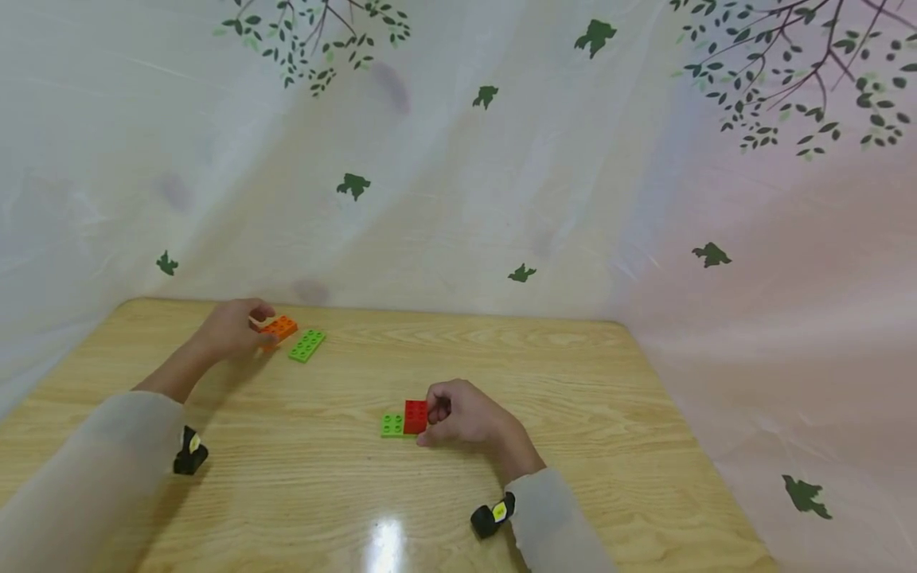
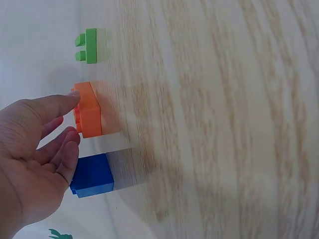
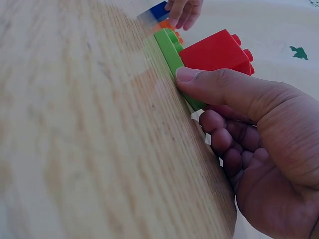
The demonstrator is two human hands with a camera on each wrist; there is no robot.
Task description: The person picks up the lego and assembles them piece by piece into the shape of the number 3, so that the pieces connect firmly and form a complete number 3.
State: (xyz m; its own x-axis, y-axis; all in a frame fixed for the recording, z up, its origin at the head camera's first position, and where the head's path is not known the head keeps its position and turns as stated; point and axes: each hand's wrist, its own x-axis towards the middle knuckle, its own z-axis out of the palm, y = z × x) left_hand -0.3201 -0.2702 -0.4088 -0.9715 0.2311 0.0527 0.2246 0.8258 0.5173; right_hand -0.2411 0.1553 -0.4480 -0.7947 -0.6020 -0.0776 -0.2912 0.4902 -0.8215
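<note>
My left hand (image 1: 232, 328) is at the far left of the table, at an orange brick (image 1: 284, 325). In the left wrist view its thumb overlaps one side of that brick, with the other fingers bent and spread from the thumb. A blue brick (image 2: 93, 174) stands beside these fingers, hidden by the hand in the head view. Near the table's middle, my right hand (image 1: 466, 415) pinches a red brick (image 1: 415, 416) that sits on the right part of a flat green brick (image 1: 392, 425). The right thumb lies where red and green meet; the index fingertip is mostly hidden.
Another flat green brick (image 1: 307, 346) lies just right of the orange one. The wooden table (image 1: 301, 485) meets a pale curtain (image 1: 430, 239) with leaf prints at its back edge. Black wrist cameras sit at both sleeves.
</note>
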